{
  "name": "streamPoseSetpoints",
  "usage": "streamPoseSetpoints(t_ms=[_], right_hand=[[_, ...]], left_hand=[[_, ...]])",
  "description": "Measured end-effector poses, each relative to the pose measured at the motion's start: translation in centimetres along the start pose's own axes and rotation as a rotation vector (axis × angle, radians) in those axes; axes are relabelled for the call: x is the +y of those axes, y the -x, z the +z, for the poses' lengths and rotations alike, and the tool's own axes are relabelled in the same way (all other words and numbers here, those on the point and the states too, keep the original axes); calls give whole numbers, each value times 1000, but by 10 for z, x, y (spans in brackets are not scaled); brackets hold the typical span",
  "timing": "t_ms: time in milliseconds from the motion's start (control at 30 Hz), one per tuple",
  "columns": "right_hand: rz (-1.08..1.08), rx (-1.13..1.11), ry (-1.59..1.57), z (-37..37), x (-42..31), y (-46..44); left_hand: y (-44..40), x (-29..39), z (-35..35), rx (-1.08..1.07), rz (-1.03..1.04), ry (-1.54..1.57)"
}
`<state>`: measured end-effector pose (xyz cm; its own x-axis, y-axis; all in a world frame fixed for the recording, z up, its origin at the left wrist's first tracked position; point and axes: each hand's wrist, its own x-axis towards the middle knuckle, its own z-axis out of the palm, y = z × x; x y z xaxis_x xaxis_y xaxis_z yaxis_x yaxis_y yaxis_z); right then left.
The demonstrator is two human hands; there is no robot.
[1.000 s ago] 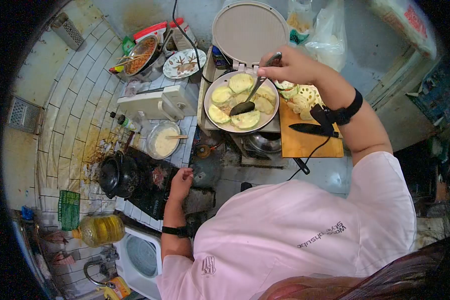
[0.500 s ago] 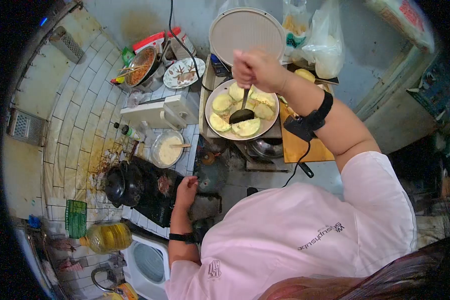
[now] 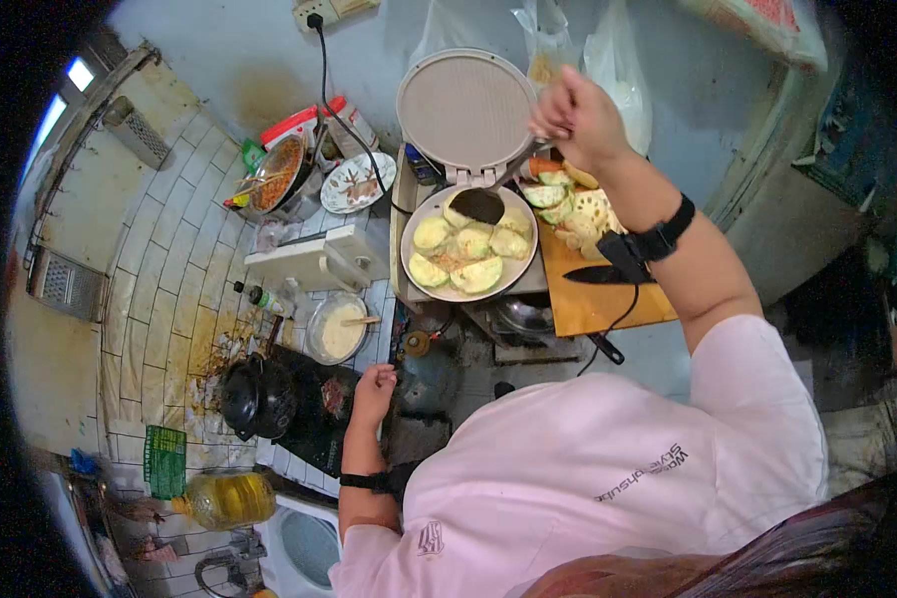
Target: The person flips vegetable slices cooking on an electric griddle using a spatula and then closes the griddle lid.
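Note:
My right hand (image 3: 585, 118) grips the handle of a dark ladle (image 3: 478, 205). The ladle's head is tilted over the back of a round electric griddle (image 3: 410, 242). Pale slices (image 3: 476, 275) in a yellowish coating lie on the griddle, with bits of food between them. Its round lid (image 3: 465, 112) stands raised behind. At the edge of the left counter, my left hand (image 3: 375, 391) has its fingers curled in, with nothing visible in them. It is nearest the black stove top and a bowl of pale batter (image 3: 341, 331) holding a wooden utensil.
Right of the griddle, a cutting board (image 3: 598, 311) bears cut vegetables (image 3: 573, 204) and a dark knife (image 3: 608, 274). A black pot (image 3: 257, 396) stands on the left stove. Behind are a patterned plate (image 3: 355, 184) and a pan of reddish food (image 3: 277, 174). A power cord (image 3: 326, 85) hangs nearby.
My right hand has moved right, and the ladle has shifted from the front slices towards the griddle's back, its handle now slanting to the right. The view has shifted slightly. My left hand stays curled.

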<state>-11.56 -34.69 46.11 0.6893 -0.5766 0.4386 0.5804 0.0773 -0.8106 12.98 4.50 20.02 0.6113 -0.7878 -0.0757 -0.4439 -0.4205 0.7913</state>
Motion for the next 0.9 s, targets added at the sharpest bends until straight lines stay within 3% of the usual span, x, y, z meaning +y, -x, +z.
streamPoseSetpoints(t_ms=[67,367,600,667,900], right_hand=[[-171,34,-63,-24,-1,6],[-331,174,154,-56,40,26],[-218,237,324,-56,47,4],[-144,432,334,-55,39,-6],[-10,644,148,-67,25,0]], left_hand=[[-8,-11,2,-15,-1,12],[-20,7,10,-77,-10,36],[-18,11,17,-129,21,128],[-15,9,19,-108,26,134],[-5,1,18,-117,13,89]])
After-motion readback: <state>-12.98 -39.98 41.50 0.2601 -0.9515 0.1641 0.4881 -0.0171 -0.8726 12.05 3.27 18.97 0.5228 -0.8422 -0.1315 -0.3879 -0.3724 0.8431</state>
